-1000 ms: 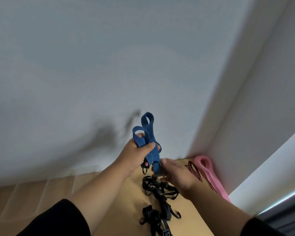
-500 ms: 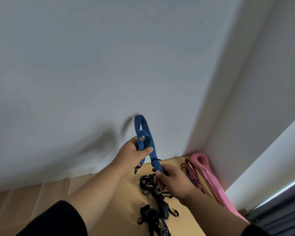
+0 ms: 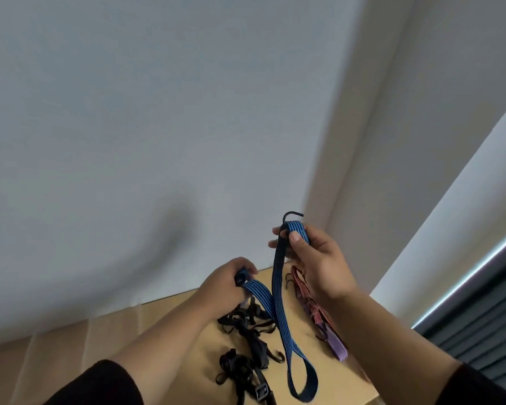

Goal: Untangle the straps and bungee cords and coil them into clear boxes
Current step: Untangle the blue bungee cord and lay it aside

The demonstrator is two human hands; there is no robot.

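Note:
A flat blue bungee cord [image 3: 279, 314] with pale stripes hangs in one long loop over the wooden table [image 3: 170, 320]. My right hand [image 3: 313, 258] is raised and pinches one end, where a black hook sticks up. My left hand [image 3: 228, 285], lower and to the left, grips the other end. A tangle of black straps [image 3: 246, 340] with hooks and a buckle lies on the table under the loop. A red striped bungee cord [image 3: 307, 299] lies behind my right wrist, partly hidden. No clear box is in view.
A purple striped strap end [image 3: 338, 346] lies at the table's right edge beside the red cord. A grey wall stands right behind the table, with a corner at the right. Dark blinds [image 3: 485, 340] fill the lower right.
The blue cord was bunched in folded loops in my left hand. My right hand has pulled one end up and to the right, my left hand has dropped, and the cord now hangs as one long loop.

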